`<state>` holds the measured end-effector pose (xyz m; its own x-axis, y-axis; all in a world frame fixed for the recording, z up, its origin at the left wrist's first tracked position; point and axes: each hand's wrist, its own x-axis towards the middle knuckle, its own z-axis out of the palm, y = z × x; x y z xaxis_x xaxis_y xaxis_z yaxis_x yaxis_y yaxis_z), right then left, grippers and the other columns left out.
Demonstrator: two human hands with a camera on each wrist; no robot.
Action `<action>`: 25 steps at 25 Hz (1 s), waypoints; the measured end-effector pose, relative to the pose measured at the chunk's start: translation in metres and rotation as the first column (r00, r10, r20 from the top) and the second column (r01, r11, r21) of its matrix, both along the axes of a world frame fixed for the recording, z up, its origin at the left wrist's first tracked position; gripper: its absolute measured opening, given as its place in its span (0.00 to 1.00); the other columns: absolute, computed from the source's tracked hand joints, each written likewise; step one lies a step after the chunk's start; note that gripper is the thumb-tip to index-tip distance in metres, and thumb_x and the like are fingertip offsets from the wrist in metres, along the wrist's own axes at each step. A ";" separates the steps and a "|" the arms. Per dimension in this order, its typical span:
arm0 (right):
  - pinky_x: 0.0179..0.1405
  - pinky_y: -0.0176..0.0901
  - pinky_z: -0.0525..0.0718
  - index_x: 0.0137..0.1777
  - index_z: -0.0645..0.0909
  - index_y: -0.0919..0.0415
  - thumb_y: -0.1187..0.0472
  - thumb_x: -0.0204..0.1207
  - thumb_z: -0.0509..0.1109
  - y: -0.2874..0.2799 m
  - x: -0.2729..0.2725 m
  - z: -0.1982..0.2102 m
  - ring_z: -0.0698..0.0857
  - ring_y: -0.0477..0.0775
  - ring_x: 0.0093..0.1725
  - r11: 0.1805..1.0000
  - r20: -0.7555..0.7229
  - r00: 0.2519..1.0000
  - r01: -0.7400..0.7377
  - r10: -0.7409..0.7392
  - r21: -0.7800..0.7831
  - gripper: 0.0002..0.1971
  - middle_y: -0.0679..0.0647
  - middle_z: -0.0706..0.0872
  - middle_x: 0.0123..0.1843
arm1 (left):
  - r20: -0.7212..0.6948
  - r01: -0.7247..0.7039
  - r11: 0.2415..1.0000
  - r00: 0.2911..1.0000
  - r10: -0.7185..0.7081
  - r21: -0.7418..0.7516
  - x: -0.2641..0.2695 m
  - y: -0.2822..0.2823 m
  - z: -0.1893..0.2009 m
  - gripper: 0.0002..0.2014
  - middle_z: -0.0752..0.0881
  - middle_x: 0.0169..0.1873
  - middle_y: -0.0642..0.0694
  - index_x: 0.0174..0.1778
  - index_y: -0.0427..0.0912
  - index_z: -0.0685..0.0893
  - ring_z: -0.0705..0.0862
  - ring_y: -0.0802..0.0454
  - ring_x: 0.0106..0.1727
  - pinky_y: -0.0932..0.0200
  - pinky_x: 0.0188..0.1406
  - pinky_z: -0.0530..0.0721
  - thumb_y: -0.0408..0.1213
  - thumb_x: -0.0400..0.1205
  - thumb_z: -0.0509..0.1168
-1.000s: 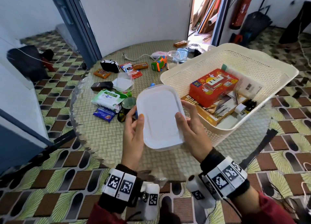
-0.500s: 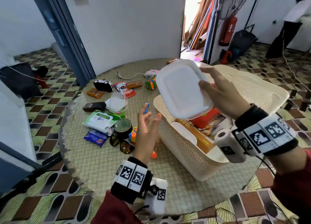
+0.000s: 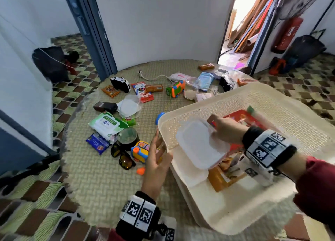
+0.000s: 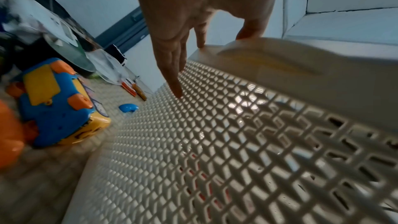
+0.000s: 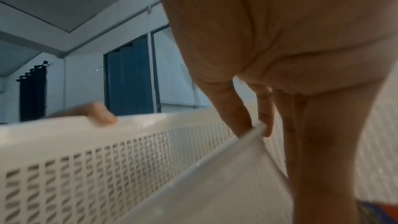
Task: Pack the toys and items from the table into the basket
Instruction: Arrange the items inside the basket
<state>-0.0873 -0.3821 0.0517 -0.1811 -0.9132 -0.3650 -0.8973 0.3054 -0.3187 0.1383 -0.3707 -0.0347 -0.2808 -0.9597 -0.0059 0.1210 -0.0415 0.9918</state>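
Note:
A cream mesh basket (image 3: 282,114) stands on the right part of the round woven table (image 3: 101,182). Inside it my right hand (image 3: 213,128) holds a white plastic container (image 3: 197,146) by its far edge, tilted over a red box (image 3: 241,116) and an orange book. In the right wrist view the fingertips (image 5: 249,125) pinch the container's rim (image 5: 226,176). My left hand (image 3: 159,150) lies against the basket's left wall, fingers straight on the mesh (image 4: 237,134) and thumb on the rim. It holds nothing.
Loose items lie left of the basket: a blue and yellow toy bus (image 3: 141,150), sunglasses (image 3: 123,157), a wipes pack (image 3: 107,124), an orange and green toy truck (image 3: 175,88), a black and white toy car (image 3: 120,84), snack packets and a white cable.
My right hand has brought the white container from above the rim down into the basket. My left hand has moved right from mid-air onto the basket's left wall.

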 end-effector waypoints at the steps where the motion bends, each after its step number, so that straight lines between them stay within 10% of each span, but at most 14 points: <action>1: 0.40 0.44 0.77 0.68 0.67 0.60 0.64 0.80 0.60 -0.008 -0.004 -0.014 0.79 0.58 0.46 0.998 -0.008 1.000 -0.029 0.030 0.050 0.17 0.63 0.81 0.55 | -0.020 -0.022 1.000 1.000 0.022 -0.002 -0.004 0.002 -0.001 0.29 0.83 0.58 0.74 0.75 0.58 0.66 0.79 0.74 0.62 0.74 0.51 0.79 0.34 0.81 0.68; 3: 0.43 0.45 0.77 0.68 0.68 0.60 0.64 0.78 0.61 -0.020 -0.008 -0.043 0.81 0.61 0.53 0.987 -0.001 0.997 -0.080 0.080 0.139 0.18 0.63 0.81 0.59 | -0.047 -0.035 0.999 0.998 0.035 -0.006 -0.009 0.005 -0.001 0.28 0.85 0.56 0.73 0.74 0.53 0.67 0.82 0.73 0.57 0.75 0.48 0.79 0.26 0.82 0.64; 7: 0.58 0.51 0.76 0.71 0.61 0.67 0.66 0.78 0.65 -0.032 -0.004 -0.088 0.77 0.65 0.66 0.960 0.071 0.988 -0.149 0.136 0.237 0.24 0.65 0.76 0.68 | 0.000 -0.116 0.993 0.993 0.116 -0.017 -0.009 0.004 -0.006 0.35 0.81 0.66 0.68 0.75 0.54 0.68 0.80 0.67 0.65 0.71 0.54 0.79 0.46 0.70 0.67; 12: 0.63 0.47 0.74 0.78 0.49 0.69 0.62 0.78 0.66 -0.028 0.000 -0.112 0.74 0.63 0.70 0.944 0.176 0.979 -0.156 0.107 0.291 0.36 0.65 0.73 0.72 | 0.044 -0.100 0.994 0.994 0.101 -0.035 -0.008 0.004 -0.005 0.38 0.84 0.63 0.65 0.77 0.53 0.65 0.81 0.65 0.65 0.71 0.56 0.79 0.49 0.69 0.67; 18: 0.74 0.56 0.67 0.78 0.57 0.51 0.51 0.68 0.77 -0.026 0.000 -0.098 0.63 0.61 0.74 0.930 0.114 0.923 -0.366 0.368 -0.042 0.42 0.57 0.62 0.74 | 0.044 -0.094 0.993 0.994 0.097 -0.071 -0.010 0.005 -0.004 0.41 0.83 0.60 0.72 0.82 0.44 0.56 0.80 0.73 0.61 0.76 0.54 0.76 0.45 0.71 0.62; 25: 0.80 0.60 0.55 0.82 0.49 0.45 0.41 0.62 0.79 -0.012 0.010 -0.123 0.45 0.61 0.82 0.778 0.038 0.793 -0.605 0.608 0.167 0.53 0.52 0.46 0.82 | 0.057 -0.118 0.992 0.991 0.120 -0.038 -0.009 0.008 -0.004 0.34 0.82 0.66 0.64 0.80 0.50 0.65 0.80 0.68 0.64 0.73 0.56 0.77 0.43 0.75 0.64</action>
<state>-0.0772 -0.3944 -0.0709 0.3825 -0.7642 -0.5193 -0.9193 -0.2585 -0.2967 0.1293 -0.3624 -0.0383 -0.1644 -0.9863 0.0151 0.0646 0.0045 0.9979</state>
